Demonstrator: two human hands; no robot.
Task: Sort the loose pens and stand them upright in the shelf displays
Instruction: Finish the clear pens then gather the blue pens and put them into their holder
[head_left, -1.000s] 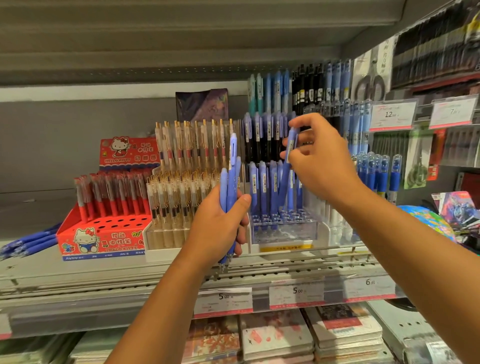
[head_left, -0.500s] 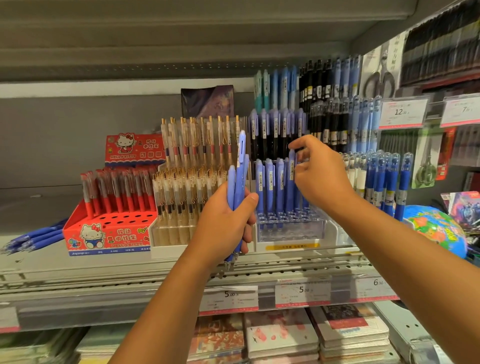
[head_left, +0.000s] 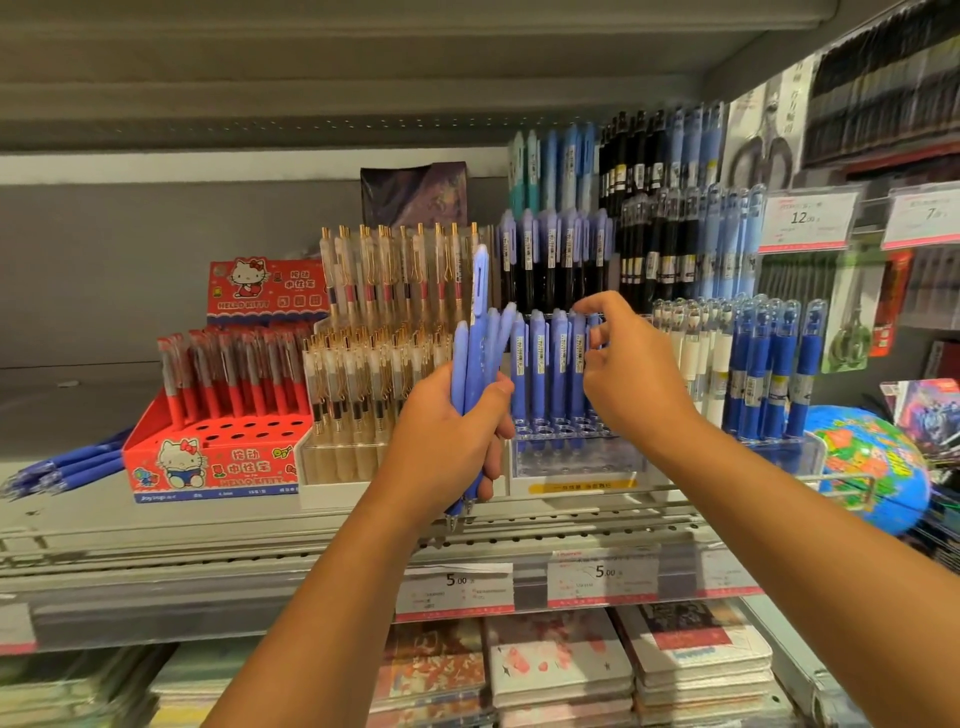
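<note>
I have the left hand (head_left: 447, 436) clenched round a bundle (head_left: 480, 353) of blue pens. It holds them roughly upright in front of the shelf (head_left: 156, 525), tips poking out below the hand. One pen of the bundle sticks up higher than the rest.

The right hand (head_left: 631, 379) is up at the clear display (head_left: 571, 460), where a row of standing pens (head_left: 550, 358), the same blue, sits upright behind open holes. Its fingers (head_left: 589, 309) are loosely curled at the top of the rightmost pen in that row. From here I cannot tell whether they pinch it or only touch it. The two hands are near each other but apart.

Just left of the clear display is a rack (head_left: 363, 364) of gold-clip pens. Left of that is a red box (head_left: 208, 462) with red pens (head_left: 234, 374) in its back rows. Loose pens (head_left: 67, 467), dark blue, lie flat on the shelf at the far left. A globe (head_left: 872, 467) sits at the right. Price tags (head_left: 457, 590) line the shelf edge, and notebooks (head_left: 561, 670) are stacked below.
</note>
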